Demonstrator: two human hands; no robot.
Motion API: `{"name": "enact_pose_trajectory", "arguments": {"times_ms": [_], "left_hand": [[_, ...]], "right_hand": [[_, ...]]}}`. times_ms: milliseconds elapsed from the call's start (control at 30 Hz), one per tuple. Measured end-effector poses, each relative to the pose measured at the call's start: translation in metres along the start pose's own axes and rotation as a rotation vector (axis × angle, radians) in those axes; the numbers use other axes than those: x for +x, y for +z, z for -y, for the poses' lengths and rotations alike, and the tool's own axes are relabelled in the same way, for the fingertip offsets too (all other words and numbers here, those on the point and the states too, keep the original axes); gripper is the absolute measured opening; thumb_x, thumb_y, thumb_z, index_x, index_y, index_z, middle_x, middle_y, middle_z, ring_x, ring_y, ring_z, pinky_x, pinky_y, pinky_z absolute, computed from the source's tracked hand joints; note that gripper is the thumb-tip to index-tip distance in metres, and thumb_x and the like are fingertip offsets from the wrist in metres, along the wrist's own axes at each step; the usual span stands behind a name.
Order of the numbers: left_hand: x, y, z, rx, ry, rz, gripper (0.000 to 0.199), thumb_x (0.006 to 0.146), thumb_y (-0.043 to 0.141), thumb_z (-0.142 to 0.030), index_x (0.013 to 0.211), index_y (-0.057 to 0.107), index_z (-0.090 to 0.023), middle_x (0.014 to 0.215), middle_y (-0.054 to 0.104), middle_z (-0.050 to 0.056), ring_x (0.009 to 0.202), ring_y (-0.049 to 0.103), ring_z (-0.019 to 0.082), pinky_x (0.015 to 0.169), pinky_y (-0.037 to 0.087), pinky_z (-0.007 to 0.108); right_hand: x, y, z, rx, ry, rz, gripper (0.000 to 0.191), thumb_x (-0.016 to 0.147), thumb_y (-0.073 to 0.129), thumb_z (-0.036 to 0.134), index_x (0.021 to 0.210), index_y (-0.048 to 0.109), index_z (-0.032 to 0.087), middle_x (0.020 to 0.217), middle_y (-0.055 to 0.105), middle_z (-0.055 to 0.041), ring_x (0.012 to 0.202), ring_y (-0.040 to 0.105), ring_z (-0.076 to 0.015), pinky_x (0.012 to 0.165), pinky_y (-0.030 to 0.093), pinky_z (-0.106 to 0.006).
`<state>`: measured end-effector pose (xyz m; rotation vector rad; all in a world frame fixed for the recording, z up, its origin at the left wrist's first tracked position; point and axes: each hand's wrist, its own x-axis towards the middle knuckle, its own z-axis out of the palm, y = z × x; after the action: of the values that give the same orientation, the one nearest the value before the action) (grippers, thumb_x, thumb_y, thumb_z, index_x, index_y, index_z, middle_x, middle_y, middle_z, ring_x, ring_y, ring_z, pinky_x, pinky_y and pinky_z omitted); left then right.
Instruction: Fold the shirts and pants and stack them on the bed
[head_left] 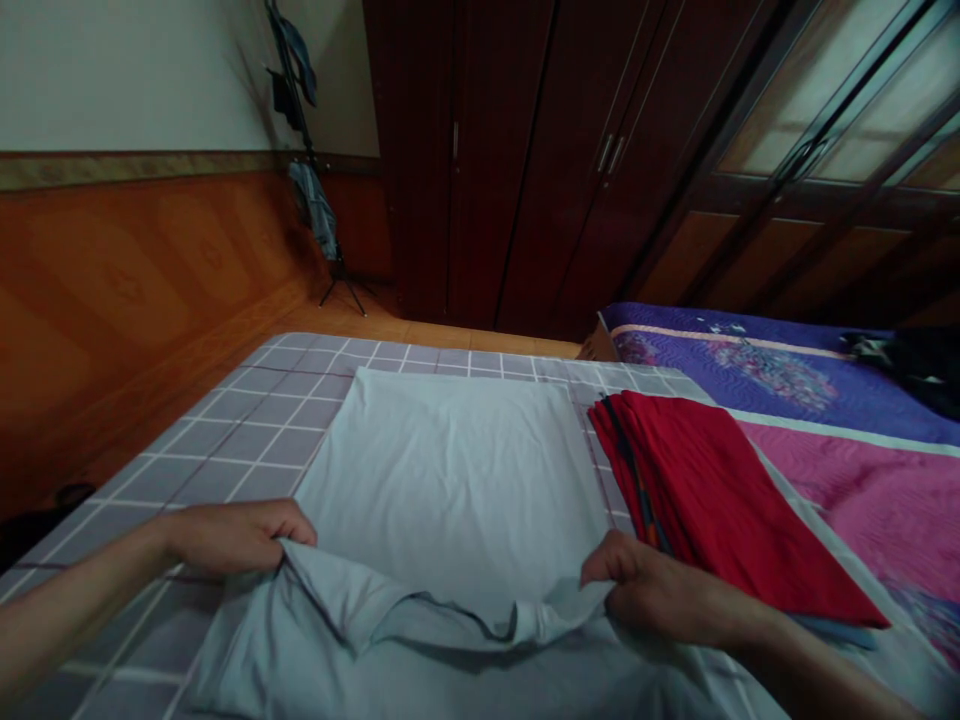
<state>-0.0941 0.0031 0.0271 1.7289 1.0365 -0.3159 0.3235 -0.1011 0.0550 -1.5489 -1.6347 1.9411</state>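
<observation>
Hands: left hand pinching one side of a pale-grey, soft-fabric garment, right hand pinching the other, curled fingers on both; set that wide, presumably, so the cloth between stays under control.

Raised part: here's the near portion, bunched and sagging around a curved opening between the fists, likely because only its two sides are supported.

Flat part: beyond the hands it lies spread, lightly wrinkled, reaching close to the far edge of the grey bed cover with white checked lines; that surface probably serves to keep it smooth.

Red pile: over by the right edge, just beyond the right hand, a folded red cloth stack, apparently set aside to leave the middle free.

Farther out: purple-and-pink floral bedspread to the right, and tall dark-red wooden wardrobe past the far edge.
</observation>
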Motion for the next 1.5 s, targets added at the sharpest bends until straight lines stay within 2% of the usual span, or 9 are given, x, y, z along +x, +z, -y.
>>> {"name": "enact_pose_trajectory", "arguments": {"times_ms": [133, 267, 400, 567, 767, 1000, 1233, 1367, 1500], "left_hand": [[0.026, -0.061, -0.015, -0.226, 0.048, 0.106, 0.025, 0.061, 0.052, -0.021, 0.074, 0.073, -0.017, 0.069, 0.068, 0.000, 0.066, 0.060, 0.019, 0.063, 0.047, 0.024], [0.074, -0.126, -0.018, -0.338, 0.121, -0.048, 0.022, 0.063, 0.060, -0.020, 0.082, 0.071, -0.019, 0.079, 0.068, 0.000, 0.072, 0.060, 0.017, 0.067, 0.045, 0.022], [0.126, -0.153, -0.006, -0.423, 0.120, -0.172, 0.031, 0.064, 0.068, -0.031, 0.092, 0.065, -0.017, 0.086, 0.067, 0.002, 0.076, 0.061, 0.018, 0.067, 0.046, 0.023], [0.149, -0.145, 0.010, -0.355, 0.150, -0.314, 0.044, 0.071, 0.065, -0.051, 0.092, 0.062, -0.013, 0.088, 0.066, 0.006, 0.078, 0.060, 0.020, 0.069, 0.046, 0.026], [0.147, -0.149, 0.013, -0.407, 0.222, -0.407, 0.036, 0.074, 0.065, -0.047, 0.087, 0.060, -0.014, 0.082, 0.064, 0.003, 0.072, 0.057, 0.017, 0.068, 0.044, 0.026], [0.163, -0.152, 0.012, -0.180, 0.145, -0.591, 0.038, 0.072, 0.062, -0.052, 0.076, 0.060, -0.014, 0.070, 0.060, 0.001, 0.065, 0.055, 0.018, 0.059, 0.040, 0.025], [0.170, -0.149, 0.006, 0.169, 0.108, -0.791, 0.027, 0.077, 0.055, -0.044, 0.080, 0.063, -0.018, 0.076, 0.065, 0.002, 0.076, 0.060, 0.022, 0.068, 0.044, 0.027], [0.179, -0.123, -0.021, 0.375, 0.295, -1.037, 0.026, 0.086, 0.049, -0.034, 0.100, 0.063, -0.018, 0.102, 0.064, 0.007, 0.097, 0.059, 0.022, 0.088, 0.044, 0.032], [0.188, -0.094, -0.043, 0.590, 0.546, -0.840, 0.024, 0.093, 0.042, -0.024, 0.102, 0.064, -0.019, 0.103, 0.063, 0.006, 0.099, 0.057, 0.018, 0.090, 0.044, 0.031]], "right_hand": [[0.031, -0.052, 0.023, 0.054, 0.022, -0.093, 0.023, 0.050, 0.045, 0.018, 0.059, 0.065, 0.012, 0.049, 0.054, 0.0014, 0.040, 0.043, -0.0080, 0.042, 0.036, -0.019], [0.083, -0.117, 0.039, 0.033, 0.031, -0.306, 0.013, 0.048, 0.043, 0.018, 0.052, 0.055, 0.016, 0.045, 0.050, 0.0032, 0.039, 0.041, -0.0089, 0.040, 0.033, -0.019], [0.130, -0.159, 0.029, -0.034, 0.061, -0.448, 0.009, 0.050, 0.043, 0.017, 0.052, 0.052, 0.017, 0.040, 0.045, 0.0048, 0.037, 0.038, -0.0084, 0.038, 0.029, -0.019], [0.147, -0.168, 0.004, -0.136, 0.029, -0.507, 0.012, 0.064, 0.055, 0.027, 0.063, 0.059, 0.016, 0.051, 0.056, 0.0013, 0.045, 0.047, -0.0100, 0.042, 0.033, -0.020], [0.152, -0.171, -0.002, -0.250, -0.100, -0.612, 0.042, 0.076, 0.045, 0.054, 0.073, 0.060, 0.015, 0.058, 0.057, -0.0004, 0.051, 0.050, -0.0125, 0.047, 0.038, -0.022], [0.165, -0.172, -0.008, -0.538, -0.141, -0.845, 0.033, 0.082, 0.047, 0.041, 0.080, 0.069, 0.017, 0.069, 0.065, -0.0043, 0.071, 0.060, -0.0208, 0.057, 0.039, -0.025], [0.170, -0.162, -0.007, -0.732, -0.058, -1.004, 0.034, 0.089, 0.045, 0.041, 0.096, 0.072, 0.022, 0.084, 0.071, -0.0088, 0.084, 0.065, -0.0281, 0.066, 0.042, -0.031], [0.166, -0.156, -0.003, -0.827, -0.067, -1.102, 0.035, 0.090, 0.044, 0.035, 0.112, 0.067, 0.019, 0.101, 0.069, -0.0107, 0.088, 0.064, -0.0286, 0.069, 0.045, -0.034], [0.169, -0.151, -0.005, -1.073, -0.383, -1.044, 0.035, 0.093, 0.041, 0.029, 0.118, 0.062, 0.017, 0.117, 0.063, -0.0107, 0.103, 0.059, -0.0254, 0.084, 0.047, -0.037]]}}
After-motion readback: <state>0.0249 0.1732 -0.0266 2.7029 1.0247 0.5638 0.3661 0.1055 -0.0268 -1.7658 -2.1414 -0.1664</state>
